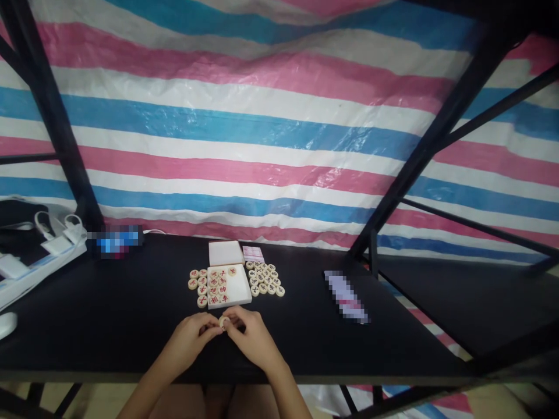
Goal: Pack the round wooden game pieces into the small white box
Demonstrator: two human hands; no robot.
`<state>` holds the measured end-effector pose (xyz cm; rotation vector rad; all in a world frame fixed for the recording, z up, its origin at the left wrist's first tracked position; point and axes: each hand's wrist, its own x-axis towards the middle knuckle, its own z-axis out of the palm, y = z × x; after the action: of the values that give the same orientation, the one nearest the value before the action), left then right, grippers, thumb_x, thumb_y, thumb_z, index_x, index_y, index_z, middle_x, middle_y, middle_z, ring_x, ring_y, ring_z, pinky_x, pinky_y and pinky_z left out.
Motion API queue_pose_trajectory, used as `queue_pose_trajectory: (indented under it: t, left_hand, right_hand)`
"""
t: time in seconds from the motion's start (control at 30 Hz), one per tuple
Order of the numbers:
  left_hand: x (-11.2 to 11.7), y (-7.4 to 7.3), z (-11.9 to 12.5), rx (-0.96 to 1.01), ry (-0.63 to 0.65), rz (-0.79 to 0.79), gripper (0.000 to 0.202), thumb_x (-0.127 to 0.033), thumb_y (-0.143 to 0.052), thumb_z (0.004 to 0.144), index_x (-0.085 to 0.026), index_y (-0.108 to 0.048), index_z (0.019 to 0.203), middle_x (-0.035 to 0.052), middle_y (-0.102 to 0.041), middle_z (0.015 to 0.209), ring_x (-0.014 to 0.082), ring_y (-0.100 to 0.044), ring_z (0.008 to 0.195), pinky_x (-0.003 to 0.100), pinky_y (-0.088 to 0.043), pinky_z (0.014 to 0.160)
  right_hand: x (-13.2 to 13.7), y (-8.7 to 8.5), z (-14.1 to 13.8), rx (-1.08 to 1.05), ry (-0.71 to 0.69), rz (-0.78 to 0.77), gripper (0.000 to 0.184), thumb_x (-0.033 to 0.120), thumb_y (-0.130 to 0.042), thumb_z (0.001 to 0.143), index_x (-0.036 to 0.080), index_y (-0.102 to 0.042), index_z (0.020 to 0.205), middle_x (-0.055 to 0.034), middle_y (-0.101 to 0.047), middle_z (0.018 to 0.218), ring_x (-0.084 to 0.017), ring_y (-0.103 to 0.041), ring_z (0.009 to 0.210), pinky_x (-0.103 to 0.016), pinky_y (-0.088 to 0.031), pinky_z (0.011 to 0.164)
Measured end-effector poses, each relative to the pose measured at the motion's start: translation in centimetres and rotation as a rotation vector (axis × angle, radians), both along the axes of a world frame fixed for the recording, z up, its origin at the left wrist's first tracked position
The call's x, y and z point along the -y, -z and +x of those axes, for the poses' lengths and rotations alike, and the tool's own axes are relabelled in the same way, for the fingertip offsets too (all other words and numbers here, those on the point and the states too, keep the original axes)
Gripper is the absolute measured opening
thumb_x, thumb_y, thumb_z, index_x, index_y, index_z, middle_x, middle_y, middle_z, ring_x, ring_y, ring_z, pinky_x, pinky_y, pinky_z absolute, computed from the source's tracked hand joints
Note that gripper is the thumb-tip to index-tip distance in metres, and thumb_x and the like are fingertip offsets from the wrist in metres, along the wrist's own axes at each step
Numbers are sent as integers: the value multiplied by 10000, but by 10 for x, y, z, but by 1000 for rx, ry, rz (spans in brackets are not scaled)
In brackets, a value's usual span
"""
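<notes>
The xiangqi piece (224, 322), a pale round disc, is pinched between the fingertips of both hands just above the near edge of the table. We see the left hand (192, 340) closing on it from 9 o'clock and the right hand (254, 342) from 3 o'clock, fingers curled inward, so both hands grasp the one piece; its face is too small for us to read.

At 12 o'clock from the hands, near them, lies a shallow white box tray (236, 297) with several red-marked pieces inside. At 9 o'clock of the tray we find a loose cluster of red-marked pieces (198, 285) on the bare top, and at 3 o'clock of it a denser cluster of dark-marked pieces (265, 280). Beyond the tray, at its 12 o'clock and touching or nearly touching it, rests the white box lid (226, 253), with a small pink patterned packet (253, 254) just beside it at 3 o'clock.

All of this sits on a black table (131, 314). Well away at 10 o'clock from the hands we make out a white power strip (30, 273) with plugs in it, and a white mouse (6, 324) at the far left edge. Black metal frame bars (432, 134) rise on both sides, and a tarpaulin (271, 116) striped pink, white and blue closes off the room behind.
</notes>
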<state>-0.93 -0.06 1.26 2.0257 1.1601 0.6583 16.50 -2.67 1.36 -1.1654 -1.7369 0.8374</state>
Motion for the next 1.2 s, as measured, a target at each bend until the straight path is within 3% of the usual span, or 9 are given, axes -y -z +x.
queue_pose_trajectory:
  t: [0.27, 0.43, 0.63, 0.83, 1.03, 1.2]
  left_hand:
    - [-1, 3, -1, 12, -3, 6, 233, -355, -501, 839, -239, -703, 843, 20, -727, 904, 202, -633, 851, 250, -443, 781]
    - [1, 0, -1, -21, -26, 29, 294, -345, -449, 856, -218, -704, 784, 24, -715, 793, 195, -630, 766, 248, -442, 720]
    - [3, -1, -1, -14, -12, 78, 290, -344, -449, 864, -202, -697, 815, 32, -717, 810, 191, -631, 764, 238, -436, 720]
    - [4, -2, 0, -12, -18, 96, 298, -345, -446, 871, -192, -694, 810, 28, -716, 797, 182, -629, 737, 225, -429, 684]
    - [4, -2, 0, 2, -13, 102, 301, -349, -448, 870, -191, -700, 824, 26, -722, 802, 183, -629, 733, 223, -432, 687]
    - [4, -1, 1, 1, -29, 105, 313, -360, -444, 865, -183, -699, 825, 28, -716, 780, 180, -618, 701, 229, -429, 667]
  right_hand:
    - [-1, 3, 2, 19, 11, 6, 181, 244, -521, 856, 187, -662, 953, -28, -700, 803, -151, -653, 725, -251, -512, 696]
    - [-2, 6, 2, 55, 2, 38, 191, 225, -495, 864, 193, -661, 952, -22, -694, 800, -146, -644, 718, -250, -499, 703]
    - [-1, 7, 1, 53, -12, 59, 178, 247, -544, 831, 181, -646, 961, -23, -685, 815, -146, -639, 726, -232, -497, 663]
    - [0, 4, 2, 69, 8, 86, 217, 179, -479, 848, 186, -658, 969, -24, -699, 822, -147, -647, 741, -252, -492, 730]
    - [0, 5, 1, 57, -22, 82, 189, 212, -534, 810, 178, -643, 961, -22, -686, 802, -145, -636, 708, -230, -496, 643]
    - [1, 4, 2, 83, -29, 108, 284, 112, -476, 789, 180, -643, 1009, -23, -685, 822, -139, -631, 728, -240, -495, 703]
